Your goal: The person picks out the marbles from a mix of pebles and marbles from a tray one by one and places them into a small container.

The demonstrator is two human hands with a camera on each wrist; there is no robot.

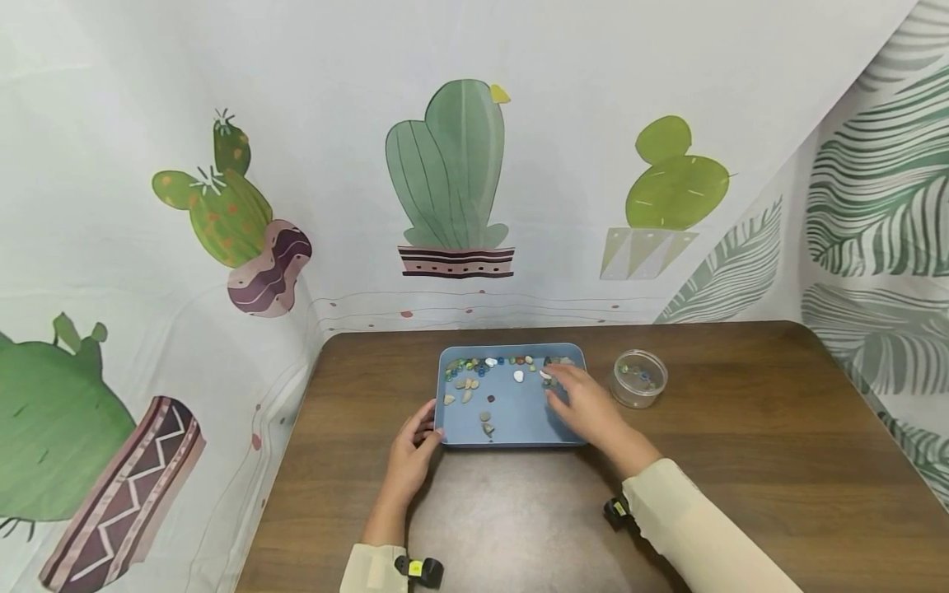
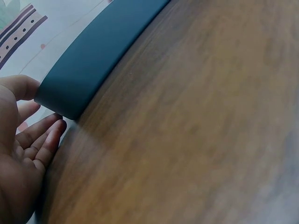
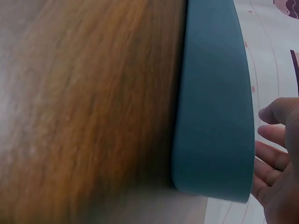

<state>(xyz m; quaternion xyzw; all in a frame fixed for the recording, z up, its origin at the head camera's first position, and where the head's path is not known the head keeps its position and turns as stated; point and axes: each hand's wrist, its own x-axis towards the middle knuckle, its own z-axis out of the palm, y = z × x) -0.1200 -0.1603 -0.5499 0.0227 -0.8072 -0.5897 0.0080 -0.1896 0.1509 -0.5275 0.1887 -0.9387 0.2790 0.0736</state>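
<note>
A blue rectangular tray [image 1: 522, 424] holds small pebbles and glass beads. My left hand [image 1: 410, 455] grips its near left corner; the left wrist view shows the thumb at the rim and the other fingers by the lower edge. Over the tray's right end reaches my right hand [image 1: 593, 412], thumb and index finger apart, fingertips near dark stones [image 1: 559, 361] in the far right corner. Colored beads [image 1: 474, 366] cluster in the far left corner. Tan pebbles [image 1: 467, 384] lie just nearer, and a white stone [image 1: 518, 376] sits mid-tray. The right wrist view shows the tray wall [image 3: 212, 102] hiding some fingertips.
Right of the tray stands a round clear container [image 1: 639, 379] with a few beads inside. Both stand on a brown wooden table [image 1: 741, 428]. Behind it hangs a white cloth [image 1: 563, 165] printed with cacti and leaves.
</note>
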